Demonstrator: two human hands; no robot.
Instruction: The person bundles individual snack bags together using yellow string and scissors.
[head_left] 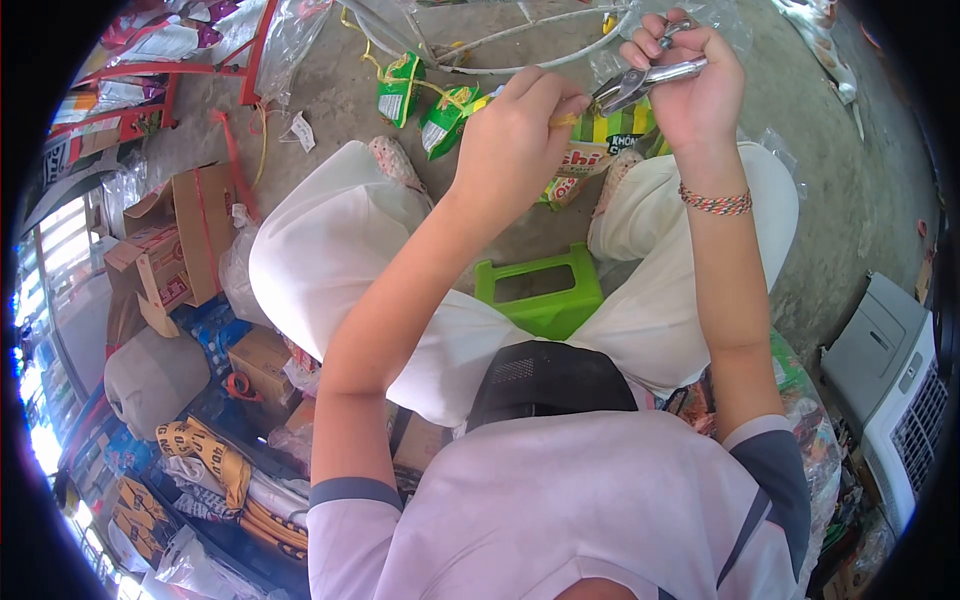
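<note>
My left hand [522, 135] is closed in a pinch on a yellow string [565, 120], just left of the tool's jaws. In my right hand [705, 85] is a pair of shiny metal pliers [640, 86], one handle along the palm and the fingers round the other. Their jaws point left, close to the string. Right under the jaws hangs a green-and-yellow snack packet [590, 158], partly hidden by my left hand. Further left, green packets [399, 90] are tied along the same kind of yellow string.
A green plastic stool [540, 290] stands between my legs. A white metal frame [500, 55] is on the floor ahead. Cardboard boxes [195, 235] and a red rack [170, 70] are at the left. A grey-white air cooler [890, 370] lies at the right.
</note>
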